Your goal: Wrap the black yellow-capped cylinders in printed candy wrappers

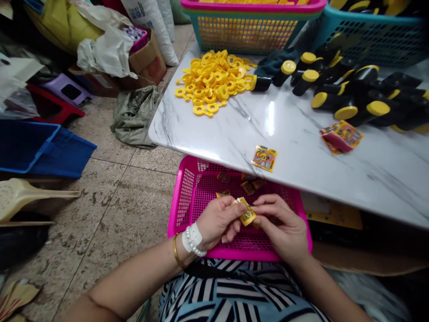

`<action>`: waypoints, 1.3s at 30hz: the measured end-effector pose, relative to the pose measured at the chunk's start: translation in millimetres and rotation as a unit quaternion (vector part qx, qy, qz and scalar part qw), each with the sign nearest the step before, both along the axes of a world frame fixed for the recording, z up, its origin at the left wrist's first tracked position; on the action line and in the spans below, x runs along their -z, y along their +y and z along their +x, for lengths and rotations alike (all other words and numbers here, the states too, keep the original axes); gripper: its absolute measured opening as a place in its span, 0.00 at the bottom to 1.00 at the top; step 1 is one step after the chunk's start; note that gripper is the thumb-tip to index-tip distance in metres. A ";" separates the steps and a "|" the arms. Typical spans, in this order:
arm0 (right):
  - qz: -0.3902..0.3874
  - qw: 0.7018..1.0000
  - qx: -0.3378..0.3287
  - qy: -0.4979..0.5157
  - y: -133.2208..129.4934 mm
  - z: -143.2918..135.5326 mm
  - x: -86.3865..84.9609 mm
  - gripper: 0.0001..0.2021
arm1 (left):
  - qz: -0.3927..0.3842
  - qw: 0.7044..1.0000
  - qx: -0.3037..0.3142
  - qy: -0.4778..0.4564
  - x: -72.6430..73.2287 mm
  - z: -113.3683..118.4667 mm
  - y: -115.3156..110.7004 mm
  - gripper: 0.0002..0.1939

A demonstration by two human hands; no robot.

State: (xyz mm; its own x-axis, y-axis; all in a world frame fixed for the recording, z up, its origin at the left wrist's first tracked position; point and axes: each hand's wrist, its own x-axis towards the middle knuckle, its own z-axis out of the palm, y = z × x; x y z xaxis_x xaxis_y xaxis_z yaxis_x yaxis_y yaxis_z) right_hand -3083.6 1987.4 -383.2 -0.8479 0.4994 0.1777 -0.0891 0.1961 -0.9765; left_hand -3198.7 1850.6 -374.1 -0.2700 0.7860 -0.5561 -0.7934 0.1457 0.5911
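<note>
My left hand (pixel 214 221) grips a small yellow printed packet (pixel 248 216) between thumb and fingers, above a pink basket (pixel 173 210) on my lap. The thumb and fingers of my right hand (pixel 284 227) are closed at the packet's right edge. Several similar small packets (pixel 254 185) lie inside the basket, partly hidden by my hands. A flat colourful packet (pixel 264 158) rests near the front edge of the marble-patterned table (pixel 214 138). Farther right on it sits a folded bundle of similar printed packaging (pixel 342 137).
On the table are a heap of yellow ring-shaped plastic pieces (pixel 214 80) and many black bottles with yellow caps (pixel 304 82). Behind them stand a teal basket with a pink rim (pixel 254 6) and another teal basket (pixel 372 40). A blue bin (pixel 72 150) stands at left.
</note>
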 end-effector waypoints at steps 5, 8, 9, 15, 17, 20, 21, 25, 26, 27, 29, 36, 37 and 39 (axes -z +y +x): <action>0.116 0.992 -0.026 0.049 -2.6 2.3 1.5 0.15 | 0.001 0.998 0.015 -0.054 3.0 9.3 1.6 0.26; 0.156 0.987 -0.026 0.040 -4.9 4.2 3.0 0.13 | -0.027 0.999 -0.002 -0.044 4.2 10.5 0.7 0.28; 0.177 0.983 -0.038 0.029 -4.0 4.6 0.2 0.13 | -0.034 0.999 -0.009 -0.039 4.9 10.3 -0.2 0.28; 0.427 0.903 0.006 0.036 31.2 -13.5 -46.0 0.21 | -0.054 0.998 -0.032 0.020 15.1 6.0 -8.3 0.45; 0.486 0.871 0.067 0.006 50.5 -31.8 -54.7 0.23 | -0.061 0.996 -0.035 0.063 15.9 4.8 -9.9 0.47; 0.499 0.858 0.107 -0.065 73.3 -62.9 -53.2 0.19 | -0.061 0.986 -0.024 0.151 6.9 3.1 -9.1 0.38; 0.487 0.864 0.098 -0.081 77.1 -71.6 -51.0 0.14 | -0.063 0.981 -0.025 0.183 1.2 2.0 -8.0 0.35; 0.428 0.897 0.048 -0.099 73.5 -88.0 -47.4 0.04 | -0.060 0.952 -0.085 0.288 -25.3 -9.3 0.0 0.27; 0.414 0.904 0.049 -0.096 70.4 -88.3 -47.5 0.06 | -0.055 0.946 -0.102 0.302 -30.8 -14.1 3.1 0.26; 0.397 0.912 0.053 -0.086 67.4 -87.9 -47.4 0.07 | -0.048 0.942 -0.118 0.311 -35.4 -19.4 6.9 0.26; 0.354 0.933 0.054 -0.041 62.3 -85.1 -46.4 0.06 | -0.039 0.933 -0.145 0.328 -42.8 -31.0 15.5 0.27; 0.185 0.982 0.033 0.028 39.6 -67.1 -54.6 0.04 | -0.025 0.889 -0.135 0.438 -65.0 -55.0 40.5 0.15; 0.128 0.990 0.051 0.028 38.8 -69.2 -59.7 0.09 | -0.019 0.894 -0.130 0.429 -67.7 -59.3 44.6 0.15; -0.005 0.998 0.066 0.014 43.5 -80.6 -70.6 0.20 | -0.008 0.897 -0.143 0.418 -71.4 -71.8 55.7 0.17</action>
State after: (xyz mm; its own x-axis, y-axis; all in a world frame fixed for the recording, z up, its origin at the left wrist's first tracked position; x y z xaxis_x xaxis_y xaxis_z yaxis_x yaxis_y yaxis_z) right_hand -3164.2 2030.9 -312.6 -0.7694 0.6082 0.1954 -0.0910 0.1984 -0.9759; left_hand -3270.5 1906.3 -302.7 -0.7872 0.6120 -0.0753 -0.0798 0.0200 0.9966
